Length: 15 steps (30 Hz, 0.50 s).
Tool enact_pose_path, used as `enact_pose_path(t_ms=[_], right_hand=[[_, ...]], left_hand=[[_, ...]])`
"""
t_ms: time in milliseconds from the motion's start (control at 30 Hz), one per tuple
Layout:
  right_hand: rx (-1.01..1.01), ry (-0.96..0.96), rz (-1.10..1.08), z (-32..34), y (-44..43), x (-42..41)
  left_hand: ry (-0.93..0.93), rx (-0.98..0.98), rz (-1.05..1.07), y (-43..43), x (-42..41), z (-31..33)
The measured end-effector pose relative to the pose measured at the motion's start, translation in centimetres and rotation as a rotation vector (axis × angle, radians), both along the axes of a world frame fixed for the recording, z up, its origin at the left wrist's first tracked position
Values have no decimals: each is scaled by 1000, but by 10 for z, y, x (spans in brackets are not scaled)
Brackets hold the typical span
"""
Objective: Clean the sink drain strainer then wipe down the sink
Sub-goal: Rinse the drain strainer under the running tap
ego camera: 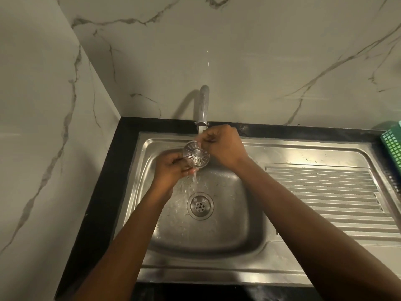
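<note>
Nearest the lens, two bare forearms reach from the front edge of the worktop [102, 192] over the steel sink [195, 272] toward its back wall.

In the head view, the left hand [171, 168] has its fingers curled in, pinching the lower left rim of the drain strainer [196, 154]. The right hand [223, 144] pinches the upper right rim with curled fingers. Both hands are clamped on the strainer, which is held in the air over the back of the basin, directly under the tap [204, 105], with its slotted face tilted toward the camera. A stream of water [194, 179] runs from the spout past the strainer and falls just behind the open drain [200, 205] in the middle of the basin floor.

The step in hand looks like rinsing the strainer, so the first half of the task is under way and the wiping is not yet begun. The next move likely calls for turning the strainer under the stream so every slot is flushed, with a firm pinch because wet metal slips.

To the right of the basin lies the ribbed drainboard [325, 196], and a green basket [392, 144] sits at the right back corner of the worktop. No cloth or sponge is in view. Nothing stands between the hands and the drain.
</note>
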State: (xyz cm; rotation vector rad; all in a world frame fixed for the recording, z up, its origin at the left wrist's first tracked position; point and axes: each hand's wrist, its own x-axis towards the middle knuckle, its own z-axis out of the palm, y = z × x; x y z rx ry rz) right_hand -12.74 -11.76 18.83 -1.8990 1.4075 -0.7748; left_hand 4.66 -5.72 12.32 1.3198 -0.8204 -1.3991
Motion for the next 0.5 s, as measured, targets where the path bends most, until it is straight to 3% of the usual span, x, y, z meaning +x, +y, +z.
enact_pose_path(t_ms=[233, 500], right_hand=[[-27, -70, -76, 6, 0, -20], [-33, -81, -162, 1, 0, -33]], left_hand=[[160, 112, -17, -14, -22, 6], [56, 55, -9, -20, -28, 15]])
